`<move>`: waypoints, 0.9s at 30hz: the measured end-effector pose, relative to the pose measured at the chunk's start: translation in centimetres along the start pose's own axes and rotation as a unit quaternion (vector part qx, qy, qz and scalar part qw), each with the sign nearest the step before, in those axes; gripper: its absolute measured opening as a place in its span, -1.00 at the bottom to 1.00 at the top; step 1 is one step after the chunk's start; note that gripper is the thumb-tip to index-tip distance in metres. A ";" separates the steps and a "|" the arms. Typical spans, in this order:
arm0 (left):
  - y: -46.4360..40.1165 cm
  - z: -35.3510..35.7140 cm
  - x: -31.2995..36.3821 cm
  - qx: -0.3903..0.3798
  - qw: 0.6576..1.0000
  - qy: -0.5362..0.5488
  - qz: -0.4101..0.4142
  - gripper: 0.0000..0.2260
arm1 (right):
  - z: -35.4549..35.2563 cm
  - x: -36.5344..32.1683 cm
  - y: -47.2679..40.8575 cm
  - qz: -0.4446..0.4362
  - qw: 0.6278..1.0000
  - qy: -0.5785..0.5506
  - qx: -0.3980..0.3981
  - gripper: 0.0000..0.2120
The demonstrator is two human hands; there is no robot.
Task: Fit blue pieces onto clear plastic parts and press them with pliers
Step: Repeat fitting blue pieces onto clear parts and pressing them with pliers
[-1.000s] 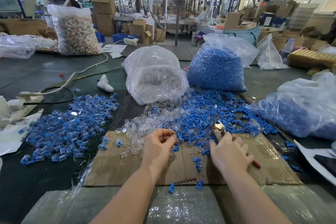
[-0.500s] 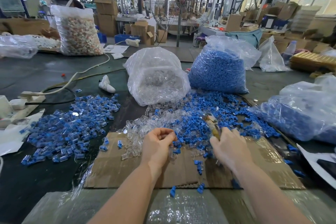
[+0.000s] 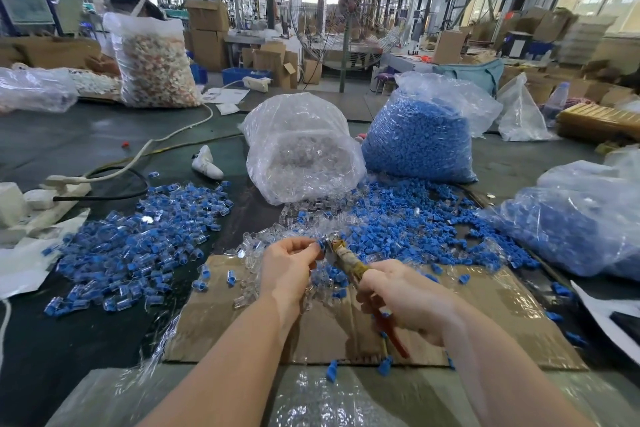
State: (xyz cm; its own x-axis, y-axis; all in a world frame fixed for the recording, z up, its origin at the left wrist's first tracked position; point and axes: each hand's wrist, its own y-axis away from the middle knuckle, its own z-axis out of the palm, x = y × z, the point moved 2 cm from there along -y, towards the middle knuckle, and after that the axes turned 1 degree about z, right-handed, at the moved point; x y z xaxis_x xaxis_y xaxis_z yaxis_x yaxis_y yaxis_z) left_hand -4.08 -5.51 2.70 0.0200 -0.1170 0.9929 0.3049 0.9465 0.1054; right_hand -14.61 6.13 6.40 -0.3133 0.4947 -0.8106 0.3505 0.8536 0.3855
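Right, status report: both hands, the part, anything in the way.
Left hand pinches blue-and-clear part at pliers tip. Right hand grips pliers handles. Nothing between hands; loose blue pieces beyond.

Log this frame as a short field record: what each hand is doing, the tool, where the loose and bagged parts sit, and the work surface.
left hand: left hand pinches a small blue-and-clear piece at the plier tip
right hand: right hand grips the pliers by the handles
tool state: nose at the piece; jaw opening not readable
assembled pile: blue-in-clear parts, to the left
loose stock: blue pieces and clear parts, ahead of the hands
bags: clear parts bag; blue pieces bag
surface: cardboard sheet under the hands
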 end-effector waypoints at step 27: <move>0.0 0.0 0.1 0.046 0.999 0.002 -0.017 -0.92 | 0.7 -0.5 -0.2 -0.034 0.995 0.096 -0.016 -0.83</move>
State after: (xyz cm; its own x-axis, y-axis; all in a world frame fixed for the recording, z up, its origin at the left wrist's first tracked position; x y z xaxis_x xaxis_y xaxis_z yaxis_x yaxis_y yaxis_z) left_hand -4.08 -5.47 2.81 0.0153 -0.1504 0.9885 0.2166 0.9656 0.1436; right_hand -13.95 5.62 6.42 -0.4989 0.4556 -0.7373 0.2963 0.8891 0.3489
